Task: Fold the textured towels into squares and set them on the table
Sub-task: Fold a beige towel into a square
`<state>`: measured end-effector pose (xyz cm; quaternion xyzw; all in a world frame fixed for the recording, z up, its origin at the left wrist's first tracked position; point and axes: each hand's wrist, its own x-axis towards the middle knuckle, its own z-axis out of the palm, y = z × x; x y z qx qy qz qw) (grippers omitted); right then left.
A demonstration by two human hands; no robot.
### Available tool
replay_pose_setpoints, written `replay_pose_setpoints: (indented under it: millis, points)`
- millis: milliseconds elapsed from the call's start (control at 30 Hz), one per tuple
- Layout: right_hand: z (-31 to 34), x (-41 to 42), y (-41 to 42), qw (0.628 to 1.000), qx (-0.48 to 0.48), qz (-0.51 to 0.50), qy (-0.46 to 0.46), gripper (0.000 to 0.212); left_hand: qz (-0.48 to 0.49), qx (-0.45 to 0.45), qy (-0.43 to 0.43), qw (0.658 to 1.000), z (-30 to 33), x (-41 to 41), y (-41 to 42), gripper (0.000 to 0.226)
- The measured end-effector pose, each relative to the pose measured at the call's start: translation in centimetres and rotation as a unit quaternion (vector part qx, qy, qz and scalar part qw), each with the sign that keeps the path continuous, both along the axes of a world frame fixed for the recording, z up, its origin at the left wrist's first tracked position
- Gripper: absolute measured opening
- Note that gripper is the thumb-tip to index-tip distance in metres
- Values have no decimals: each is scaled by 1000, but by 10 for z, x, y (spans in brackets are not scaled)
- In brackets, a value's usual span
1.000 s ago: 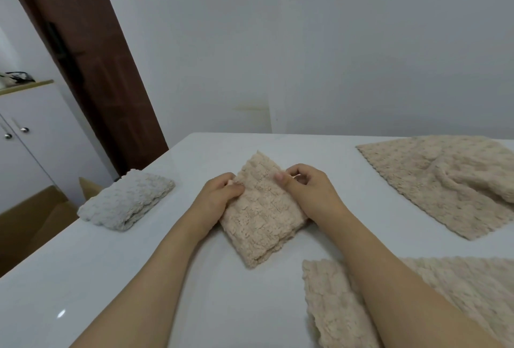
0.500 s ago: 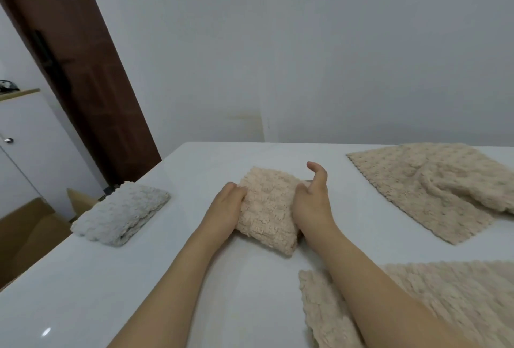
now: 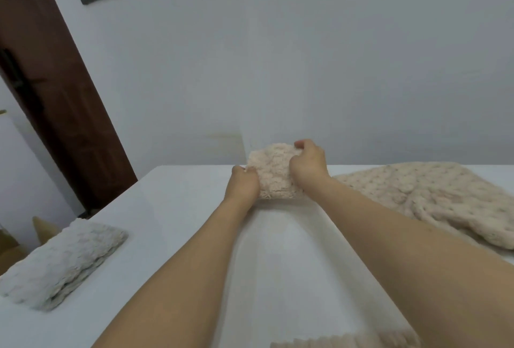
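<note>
So the beige towel (image 3: pixel 274 172) that was lying flat as a diamond a second ago is now bunched into a thick little square and pushed out toward the far edge of the table (image 3: pixel 180 208); looks to me like this one's basically folded and getting parked. Left hand (image 3: pixel 242 184) is curled closed against its left side, right hand (image 3: pixel 307 162) is clamped over the top right corner, fingers wrapped in; a grey folded towel (image 3: pixel 62 260) already sits at the left, and an unfolded beige towel (image 3: pixel 434 197) waits on the right.
</note>
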<state>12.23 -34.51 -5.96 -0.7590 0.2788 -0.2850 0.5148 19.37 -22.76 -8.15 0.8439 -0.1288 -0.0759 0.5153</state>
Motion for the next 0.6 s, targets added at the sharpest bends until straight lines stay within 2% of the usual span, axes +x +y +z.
replay_pose_setpoints:
  millis: [100,200,233,300,367,400,467,533,600]
  points:
    - [-13,20,-23,998,-59,0,18,46,8,100,-83,991,-16,17,-16,29]
    - [-43,36,-32,987,-144,10,72,38,14,198,-174,964,-34,26,-23,17]
    - [-52,40,-35,983,-165,9,82,33,16,200,-184,962,-37,29,-26,18]
    - [-59,50,-41,980,-177,-3,87,16,27,178,-203,962,-38,35,-27,33]
    - [-60,57,-44,976,-198,-20,86,30,30,159,-261,952,-36,35,-25,46]
    - [-61,59,-45,973,-212,-26,90,36,6,158,-296,942,-36,32,-26,46]
    - [-60,56,-44,967,-227,-36,111,31,-67,193,-341,918,-39,31,-28,41]
    - [-55,48,-42,956,-252,-21,151,15,-125,244,-334,902,-43,36,-32,42]
    - [-51,44,-41,938,-285,21,195,29,-153,259,-307,903,-45,43,-34,44]
